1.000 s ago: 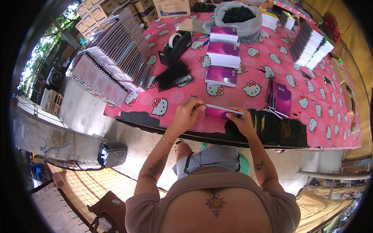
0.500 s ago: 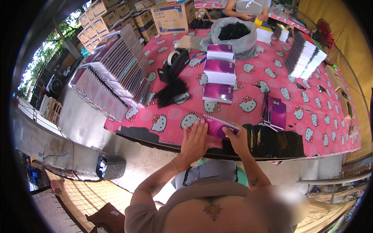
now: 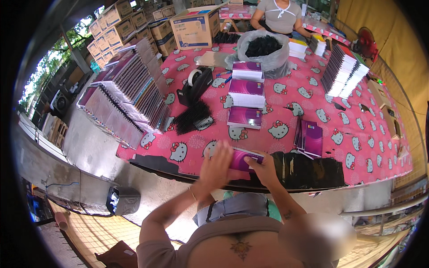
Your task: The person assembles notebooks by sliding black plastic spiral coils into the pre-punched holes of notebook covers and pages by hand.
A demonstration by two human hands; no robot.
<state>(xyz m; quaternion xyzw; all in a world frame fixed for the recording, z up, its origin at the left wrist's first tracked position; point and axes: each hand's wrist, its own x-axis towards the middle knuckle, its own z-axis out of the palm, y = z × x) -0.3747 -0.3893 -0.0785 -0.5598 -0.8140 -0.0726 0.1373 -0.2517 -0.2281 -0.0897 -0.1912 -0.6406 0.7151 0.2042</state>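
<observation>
A purple notebook [image 3: 245, 159] lies at the near edge of the pink cartoon-print table [image 3: 286, 134]. My left hand [image 3: 216, 167] rests flat over its left part, blurred by motion. My right hand [image 3: 264, 167] grips its right end with the fingers curled over the edge. Just beyond sit three stacks of purple spiral notebooks [image 3: 246, 91] in a row going away from me. A pile of black binding combs [image 3: 193, 119] lies to the left of them.
A black tape dispenser [image 3: 195, 85], a plastic bag of black combs [image 3: 263, 49], rows of upright notebooks at left [image 3: 129, 98] and far right [image 3: 346, 73], loose purple covers [image 3: 310, 138], a cardboard box [image 3: 196, 29]. Another person [image 3: 281, 13] sits across the table.
My head has tilted up, showing more of the far table and the person opposite. My left hand has slid over the notebook; both hands stay on it at the table edge.
</observation>
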